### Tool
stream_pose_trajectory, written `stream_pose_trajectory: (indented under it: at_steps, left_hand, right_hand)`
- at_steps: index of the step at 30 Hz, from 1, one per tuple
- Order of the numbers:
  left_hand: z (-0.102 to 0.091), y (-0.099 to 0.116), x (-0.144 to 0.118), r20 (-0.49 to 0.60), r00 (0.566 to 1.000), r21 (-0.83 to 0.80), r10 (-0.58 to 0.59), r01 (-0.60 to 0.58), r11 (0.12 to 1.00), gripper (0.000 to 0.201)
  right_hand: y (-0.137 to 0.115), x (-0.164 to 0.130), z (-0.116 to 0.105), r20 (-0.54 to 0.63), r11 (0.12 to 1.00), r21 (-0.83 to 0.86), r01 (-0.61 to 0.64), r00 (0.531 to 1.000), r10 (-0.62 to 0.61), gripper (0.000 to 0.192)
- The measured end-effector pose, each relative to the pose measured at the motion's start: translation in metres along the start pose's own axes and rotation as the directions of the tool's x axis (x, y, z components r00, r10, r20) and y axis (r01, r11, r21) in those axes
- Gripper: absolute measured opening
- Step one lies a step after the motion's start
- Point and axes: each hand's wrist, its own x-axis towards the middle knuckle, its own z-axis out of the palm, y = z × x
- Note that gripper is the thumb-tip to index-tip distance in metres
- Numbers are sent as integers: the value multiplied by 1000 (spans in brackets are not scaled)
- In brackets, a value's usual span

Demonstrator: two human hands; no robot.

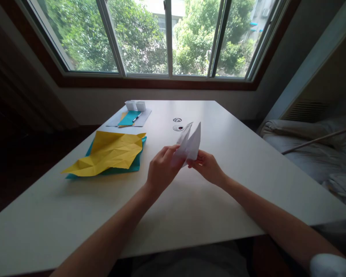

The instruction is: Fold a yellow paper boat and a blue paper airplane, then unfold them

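A folded white paper (191,143) with two pointed flaps sticking up is held above the middle of the white table (236,161). My left hand (161,169) pinches its lower left side with thumb and fingers. My right hand (207,166) grips its lower right side. Both hands hover just over the tabletop, close together.
A creased yellow sheet (109,152) lies on a teal sheet (134,165) at the left. Further back are a grey sheet (144,118), a teal paper (128,118) with a pen (137,117), and two small white boxes (135,105). A cable hole (178,124) is mid-table. Bedding (305,146) lies at the right.
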Motion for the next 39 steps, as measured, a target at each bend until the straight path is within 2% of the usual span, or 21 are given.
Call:
stream_pose_trajectory:
  at_steps: [7, 12, 16, 18, 21, 23, 25, 27, 29, 31, 33, 35, 39]
  left_hand:
    - [0, -3, -1, 15, 998, -4, -55, 55, 998, 23]
    - [-2, -2, -1, -4, 996, -29, -94, 94, 995, 21]
    - [-2, -3, 1, 1, 986, -193, -164, 161, 968, 17]
    - [0, -5, 3, 32, 969, -354, -245, 240, 904, 16]
    - [5, -8, 6, 101, 929, -563, -357, 349, 750, 20]
    - [7, -10, 7, 147, 914, -631, -378, 381, 676, 22]
    - [6, -11, 6, 170, 920, -643, -354, 375, 667, 22]
    - [4, -9, 4, 131, 944, -565, -303, 323, 759, 21]
    - [0, -6, 1, 56, 975, -369, -214, 219, 903, 20]
    - [-3, -3, 0, 2, 994, -134, -109, 108, 985, 20]
    - [-5, -1, -1, -15, 999, 27, -32, 32, 999, 23]
    - [-8, 0, 0, -6, 1000, 115, 13, -12, 993, 26]
    - [-12, 1, 3, 28, 997, 221, 70, -74, 972, 27]
  right_hand:
    - [-7, -4, -1, 7, 945, -309, 103, 994, -106, 13]
    - [-12, -5, -3, 1, 908, -394, 145, 988, -158, 13]
    - [-11, -3, -5, -29, 963, -251, 98, 994, -109, 19]
    - [-9, 0, -4, -62, 992, -115, 50, 996, -57, 24]
    - [-6, 4, -3, -98, 997, 74, -19, 995, 26, 31]
    - [-5, 6, -3, -94, 988, 142, -57, 993, 71, 34]
    - [-4, 7, -3, -76, 985, 156, -77, 993, 90, 35]
    - [-3, 6, -3, -56, 988, 137, -71, 995, 80, 33]
    - [-4, 3, -2, -45, 996, 84, -36, 998, 40, 29]
    - [-6, -1, -2, -38, 999, -27, 22, 999, -23, 24]
    - [-11, -4, -1, -25, 980, -179, 88, 995, -94, 21]
    - [-15, -7, 0, -8, 945, -298, 135, 990, -144, 19]
    - [-18, -8, 0, -38, 932, -337, 133, 987, -154, 19]
